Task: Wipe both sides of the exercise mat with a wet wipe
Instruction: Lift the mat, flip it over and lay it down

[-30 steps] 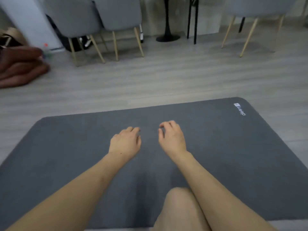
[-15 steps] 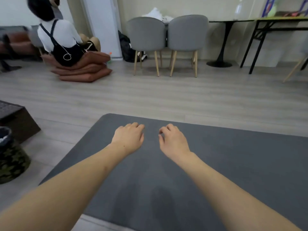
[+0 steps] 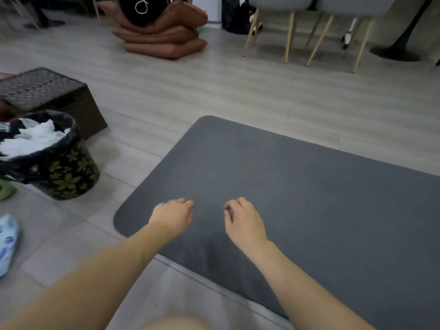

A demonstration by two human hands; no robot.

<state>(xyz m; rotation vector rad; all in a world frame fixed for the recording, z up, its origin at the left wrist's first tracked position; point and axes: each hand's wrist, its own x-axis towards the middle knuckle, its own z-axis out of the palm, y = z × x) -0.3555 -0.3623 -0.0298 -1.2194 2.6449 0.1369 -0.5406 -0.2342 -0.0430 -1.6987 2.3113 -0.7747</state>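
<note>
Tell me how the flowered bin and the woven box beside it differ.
The flowered bin is round, with a black liner, and holds white crumpled wipes; the woven box is squarish, brown, and shows a closed top. The bin stands nearer the exercise mat; the box sits behind it. Both stand on the floor, left of the mat.

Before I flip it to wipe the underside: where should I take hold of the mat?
Probably the rounded near-left corner of the mat, coming from the left with the left hand. The mat lies flat on the floor, so fingers must slide under an edge, and that corner is bare and closest. The right hand could take the near edge beside it.
</note>
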